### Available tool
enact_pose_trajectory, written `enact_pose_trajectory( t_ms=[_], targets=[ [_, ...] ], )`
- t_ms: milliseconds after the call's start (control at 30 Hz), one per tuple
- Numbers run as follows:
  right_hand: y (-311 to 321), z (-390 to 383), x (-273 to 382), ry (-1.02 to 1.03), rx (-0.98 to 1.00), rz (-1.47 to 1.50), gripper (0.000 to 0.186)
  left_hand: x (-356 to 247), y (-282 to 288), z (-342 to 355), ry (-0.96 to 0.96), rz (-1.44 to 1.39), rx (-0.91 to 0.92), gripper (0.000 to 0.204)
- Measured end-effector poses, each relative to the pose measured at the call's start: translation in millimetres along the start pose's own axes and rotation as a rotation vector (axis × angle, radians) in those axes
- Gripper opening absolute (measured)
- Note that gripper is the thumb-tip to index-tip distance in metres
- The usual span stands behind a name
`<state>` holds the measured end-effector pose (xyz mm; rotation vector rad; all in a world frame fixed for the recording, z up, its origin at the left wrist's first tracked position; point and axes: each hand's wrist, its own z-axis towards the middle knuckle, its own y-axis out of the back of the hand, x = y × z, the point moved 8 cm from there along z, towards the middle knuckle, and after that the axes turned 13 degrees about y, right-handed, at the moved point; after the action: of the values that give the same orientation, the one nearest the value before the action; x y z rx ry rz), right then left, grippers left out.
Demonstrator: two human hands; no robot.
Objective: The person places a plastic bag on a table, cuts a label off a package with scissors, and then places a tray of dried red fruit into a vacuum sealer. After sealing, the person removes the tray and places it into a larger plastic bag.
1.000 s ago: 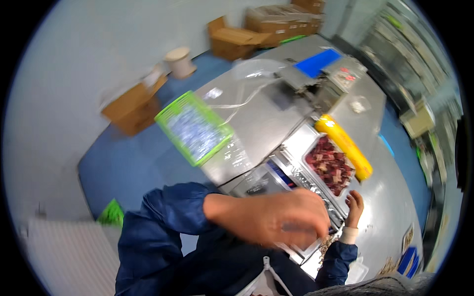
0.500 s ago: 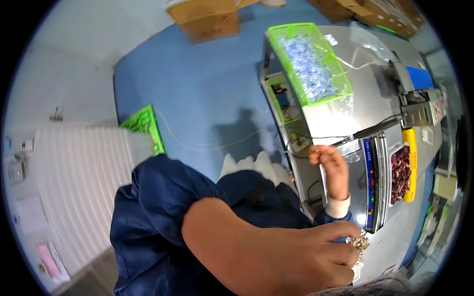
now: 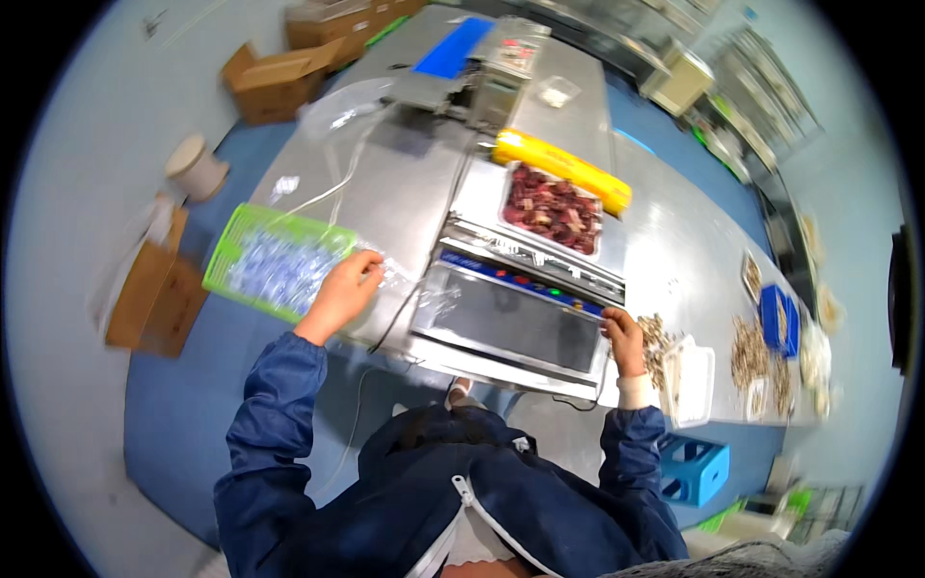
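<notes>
steel tabletop (image 3: 665,226) bears green basket (image 3: 224,250), flat machine (image 3: 506,323) and yellow roll (image 3: 566,170) around half-curled hands (image 3: 339,297), whose grip i cannot tell.

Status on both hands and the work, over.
Left hand by right edge of green basket, hold unclear. Right hand by right end of machine. Dark red pieces trayed, untouched. Black cord between left hand and machine.

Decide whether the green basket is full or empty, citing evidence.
Not empty: the green basket holds many bluish, see-through plastic pieces; whether they fill it, I cannot tell.
</notes>
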<state>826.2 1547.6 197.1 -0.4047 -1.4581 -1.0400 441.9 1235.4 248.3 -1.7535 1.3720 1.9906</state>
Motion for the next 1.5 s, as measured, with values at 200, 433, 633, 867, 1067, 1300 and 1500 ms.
enact_pose_trajectory(
  t_ms=[200, 433, 633, 867, 1067, 1300, 1500],
  targets=[
    [83.3, 42.3, -79.9, -0.056, -0.136, -0.444, 0.026, -12.8, -132.0, 129.6, -0.142, 0.166, -0.119, 0.018],
    [55.9, 86.2, -95.7, -0.043, -0.017, -0.970, 0.030, -24.1, -192.5, 161.4, 0.084, 0.678, -0.216, 0.040],
    [36.5, 93.9, -101.6, 0.073, 0.001, -0.885, 0.023, -31.3, -214.3, 153.7, 0.146, 0.730, -0.142, 0.041],
    [45.0, 92.1, -132.3, -0.229, -0.113, -0.282, 0.018, 10.9, -219.7, 170.9, 0.259, 0.386, -0.088, 0.019],
    [31.4, 59.1, -129.9, -0.403, -0.626, 0.987, 0.016, 19.6, -217.3, 143.9, 0.536, -0.709, 0.055, 0.008],
    [19.6, 44.5, -106.1, -0.370, -0.731, 1.371, 0.004, -0.4, -205.9, 139.1, 0.580, -1.292, 0.204, 0.010],
    [29.8, 129.7, -112.3, -0.398, -0.304, 0.375, 0.032, -13.7, -248.0, 208.2, 0.709, -0.819, 0.556, 0.012]
  ],
)
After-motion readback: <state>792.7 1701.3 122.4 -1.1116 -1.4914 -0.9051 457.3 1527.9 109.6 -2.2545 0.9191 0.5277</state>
